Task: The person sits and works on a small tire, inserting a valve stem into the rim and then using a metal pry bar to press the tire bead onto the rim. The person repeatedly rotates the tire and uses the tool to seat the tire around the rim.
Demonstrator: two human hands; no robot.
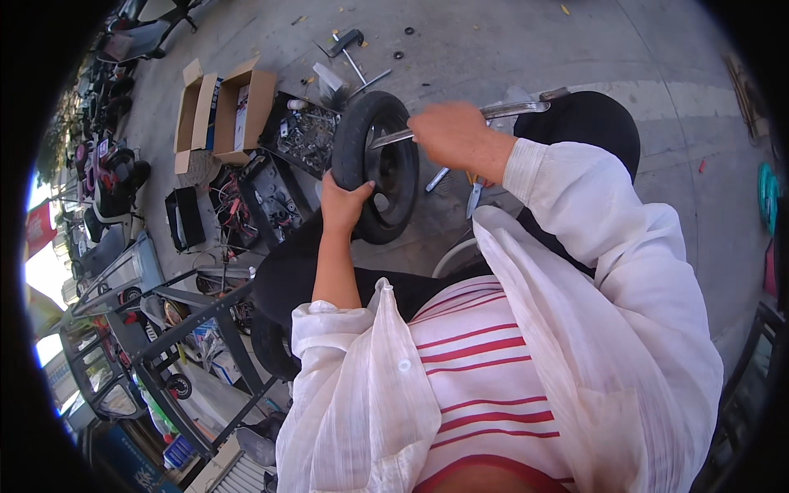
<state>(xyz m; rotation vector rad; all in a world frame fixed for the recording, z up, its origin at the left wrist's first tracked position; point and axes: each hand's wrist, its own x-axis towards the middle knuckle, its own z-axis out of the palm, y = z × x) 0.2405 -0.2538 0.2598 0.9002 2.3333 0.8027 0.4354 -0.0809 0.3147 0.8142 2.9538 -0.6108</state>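
A black tyre [348, 152] on a dark wheel stands upright between my knees. My left hand [343, 201] is wrapped round its near left side, the thumb pressing on the sidewall. My right hand [452, 135] is closed in a fist round a silver tyre lever [514, 109]. The lever's left end reaches inside the tyre's edge near the top of the wheel, and the other end points right over my knee. Whether its tip is hooked under the bead, I cannot tell. Below my right hand lie an orange-handled tool [474, 199] and a short metal rod [437, 178].
Left of the tyre are a tray of small metal parts [308, 135], a second dark tray [279, 197] and a black bin [186, 218]. Open cardboard boxes [246, 107] stand behind. A T-shaped tool [349, 49] lies farther off. A metal frame [205, 329] stands at lower left.
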